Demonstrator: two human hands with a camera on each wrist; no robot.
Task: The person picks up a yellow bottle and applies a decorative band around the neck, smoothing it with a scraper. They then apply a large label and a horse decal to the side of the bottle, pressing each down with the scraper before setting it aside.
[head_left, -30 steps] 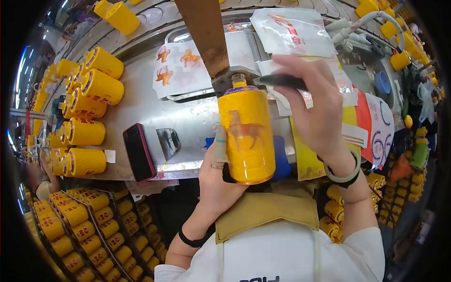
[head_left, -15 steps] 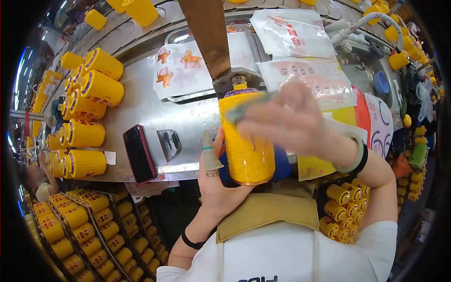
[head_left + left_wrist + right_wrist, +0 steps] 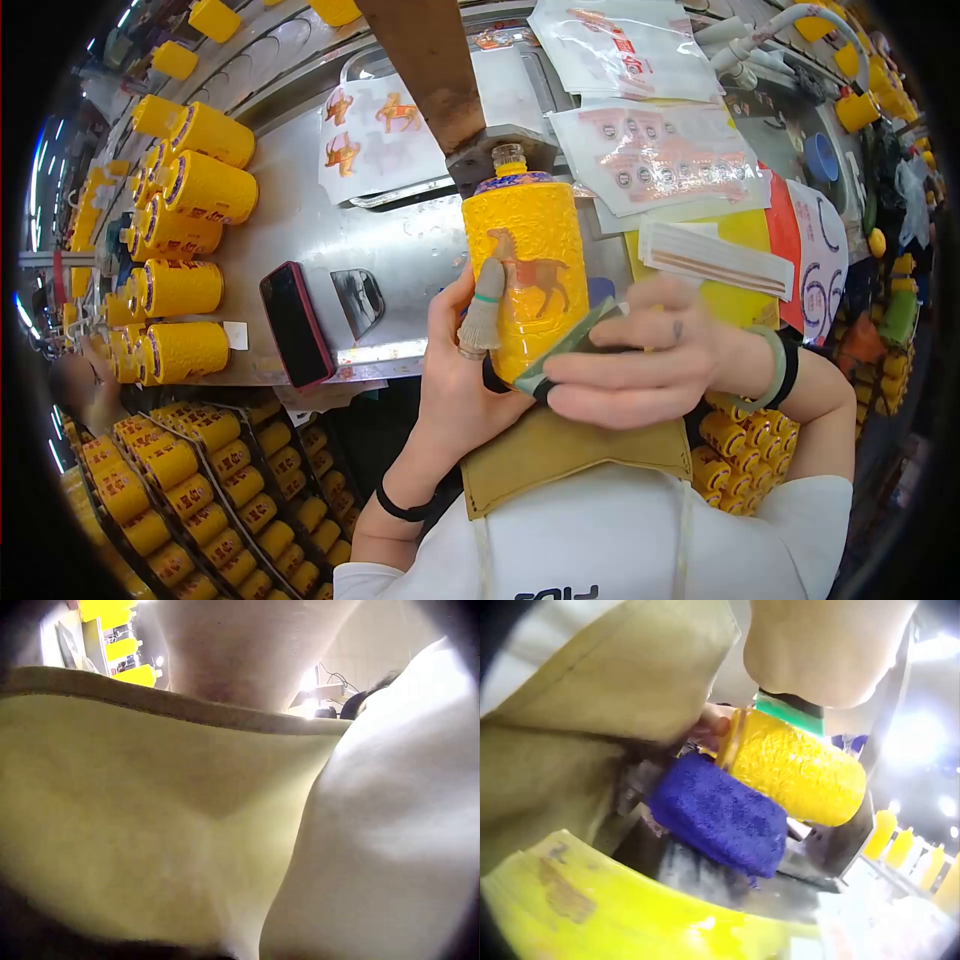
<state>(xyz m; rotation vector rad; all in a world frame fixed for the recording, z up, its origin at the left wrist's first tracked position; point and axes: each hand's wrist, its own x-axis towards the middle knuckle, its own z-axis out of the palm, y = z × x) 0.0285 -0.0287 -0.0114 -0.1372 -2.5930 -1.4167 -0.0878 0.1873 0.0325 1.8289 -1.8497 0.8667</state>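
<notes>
A yellow embossed bottle (image 3: 545, 225) with a clear glass neck lies tilted before me, neck away, a brown horse decal (image 3: 545, 285) on its upper face. My left hand (image 3: 460, 385) grips its left side and base; a grey finger cot (image 3: 483, 315) covers one finger, which lies along the bottle beside the horse. My right hand (image 3: 645, 365) pinches a flat green-and-black scraper (image 3: 799, 712), its edge at the bottle's lower right side. In the left wrist view, the apron (image 3: 150, 810) hides the work.
The bottle's neck meets a bracket on a brown post (image 3: 425, 70). A blue sponge (image 3: 720, 814) sits beneath the bottle. To the left are a phone (image 3: 297, 325), a metal blade (image 3: 358, 303) and several yellow bottles (image 3: 210, 190); decal sheets (image 3: 660, 150) lie right, horse decals (image 3: 370, 130) behind.
My right hand has come down from beside the neck, across the bottle's face, to its lower right with the scraper. The left finger lifted away and now lies against the bottle again.
</notes>
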